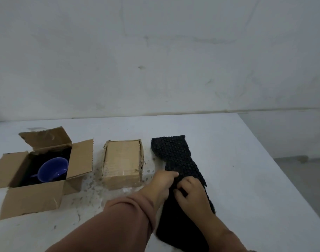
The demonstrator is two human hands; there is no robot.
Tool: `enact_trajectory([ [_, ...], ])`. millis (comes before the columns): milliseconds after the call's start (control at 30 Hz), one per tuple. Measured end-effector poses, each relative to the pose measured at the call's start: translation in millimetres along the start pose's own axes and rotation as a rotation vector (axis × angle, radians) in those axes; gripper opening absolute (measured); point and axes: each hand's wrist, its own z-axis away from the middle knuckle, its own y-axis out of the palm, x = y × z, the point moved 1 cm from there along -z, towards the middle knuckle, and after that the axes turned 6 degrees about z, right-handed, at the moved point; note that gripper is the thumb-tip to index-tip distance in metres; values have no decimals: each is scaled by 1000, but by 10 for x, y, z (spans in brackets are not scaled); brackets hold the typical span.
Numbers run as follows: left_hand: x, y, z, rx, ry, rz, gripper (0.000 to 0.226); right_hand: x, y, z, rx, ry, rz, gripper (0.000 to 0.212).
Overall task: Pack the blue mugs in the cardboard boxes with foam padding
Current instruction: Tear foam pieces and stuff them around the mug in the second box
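On a white, speckled tabletop (219,160) set against a pale, stained wall (155,51), a person works two bare hands over a long strip of black, bumpy foam padding (175,157). The strip runs from about the one o'clock side of the hands down toward the five o'clock edge of the view. The left hand (160,182), on an arm in a dusty-pink sleeve (122,220), reaches across from seven o'clock and presses its curled fingers onto the foam's left edge, forefinger extended. The right hand (191,195) lies just beside it at four o'clock, fingers bent and pinching the foam, the two hands nearly touching.

At the nine o'clock side of the table stands an open brown cardboard box (33,195), its four flaps spread outward. Inside it, on a dark lining, rests a glossy blue ceramic mug (52,169), tipped on its side with its mouth facing the camera and its handle pointing left. Between that box and the foam, at about eleven o'clock from the hands, sits a second, smaller brown cardboard box (122,160), closed and covered with clear tape, its edges frayed. Dark specks are scattered on the table around its base. Whether a mug is inside it cannot be told.
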Motion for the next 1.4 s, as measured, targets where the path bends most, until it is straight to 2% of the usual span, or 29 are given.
enact_trajectory([
  [67,-172,-10,80,20,88,-20,36,55,-168,-119,-98,37,-159,25],
  [167,-495,-124,305,78,198,-3,67,207,-443,-344,-245,221,-344,27],
  [200,-612,-208,399,97,240,1,63,287,-508,-424,-262,260,-368,24],
  [300,-970,-585,760,132,363,27,12,633,-630,-647,-220,362,-519,21],
  [400,-1286,-1104,1058,148,449,14,5,1112,-690,-805,-152,382,-746,29],
  [533,-1586,-1774,1337,127,516,44,6,1807,-641,-989,-121,243,-900,27],
  [700,-1807,-2567,1506,116,620,97,9,2595,-385,-1152,-141,124,-836,31],
  [800,-1888,-3005,1524,-25,702,113,30,2936,-234,-1193,-93,98,-845,35],
  [867,-1923,-3248,1534,-116,794,13,45,3119,-129,-1210,-24,74,-845,39],
  [967,-1939,-3471,1571,-60,865,-187,53,3311,-7,-1233,24,38,-720,41],
  [1000,-1942,-3519,1569,-66,870,-273,51,3362,17,-1248,13,15,-638,39],
  [1067,-1968,-3597,1582,-183,938,-495,32,3466,33,-1273,-20,-39,-507,29],
  [1133,-2017,-3661,1633,-259,1019,-548,12,3571,9,-1295,-57,-111,-439,25],
  [1167,-2044,-3700,1652,-239,1029,-495,13,3610,-15,-1315,-77,-138,-424,26],
  [1233,-2108,-3773,1689,-69,972,-230,21,3639,-59,-1363,-80,-170,-464,24],
  [1333,-2200,-3874,1717,226,849,61,25,3654,-50,-1417,164,-112,-696,36],
  [1400,-2238,-3910,1698,282,799,109,24,3673,29,-1436,341,-89,-887,49],
])
